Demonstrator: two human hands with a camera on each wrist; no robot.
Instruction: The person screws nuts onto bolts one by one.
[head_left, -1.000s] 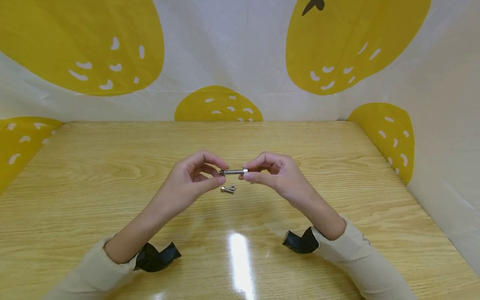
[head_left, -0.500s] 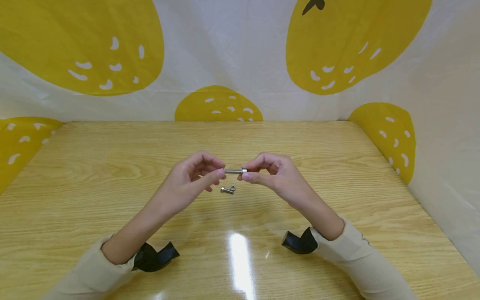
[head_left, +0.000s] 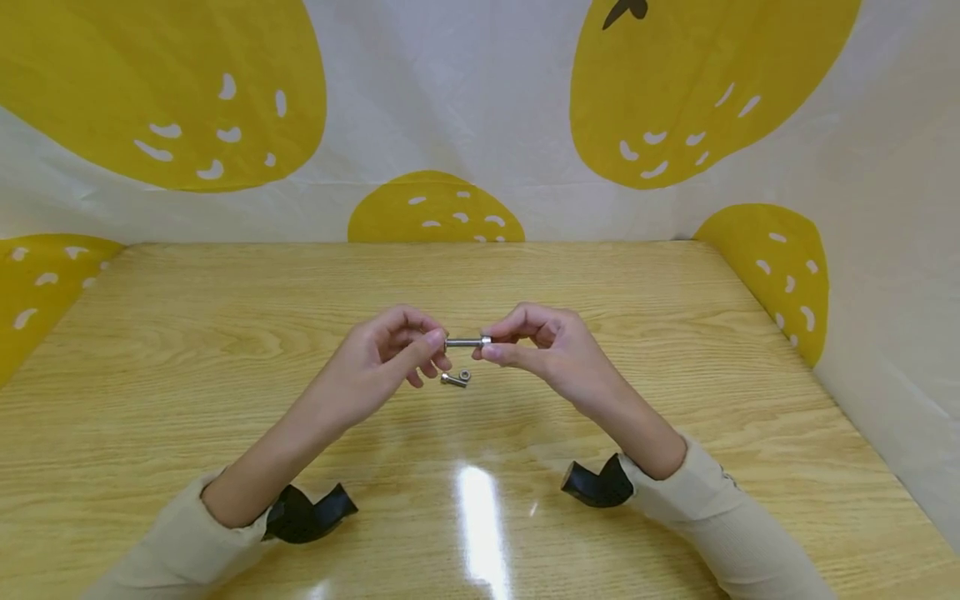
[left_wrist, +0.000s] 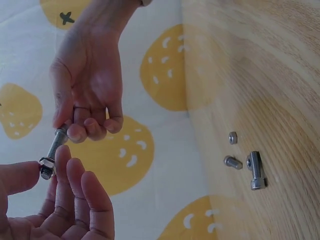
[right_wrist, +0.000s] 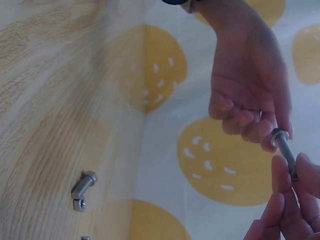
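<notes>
A silver socket-head bolt (head_left: 465, 342) is held level above the table between the two hands. My right hand (head_left: 543, 342) pinches its head with thumb and fingers. At the other end, a nut (left_wrist: 47, 162) sits around the bolt's threaded tip. The left hand (head_left: 386, 354) has its thumb and index finger about this nut, its other fingers loosely bent. On the table beneath lie a second bolt (head_left: 454, 380) and a loose nut (head_left: 465, 375). A short screw (left_wrist: 233, 161) and another nut (left_wrist: 233, 137) show beside them in the left wrist view.
The wood-grain table (head_left: 225, 300) meets a white cloth (head_left: 450, 100) with yellow fruit prints at the back and sides. A black mount (head_left: 311, 512) is on the left wrist and another black mount (head_left: 597, 483) on the right.
The left thumb and fingers have shifted about the nut, covering then baring the bolt's end; the thumb now lies higher. My right hand keeps its grip on the head, almost still.
</notes>
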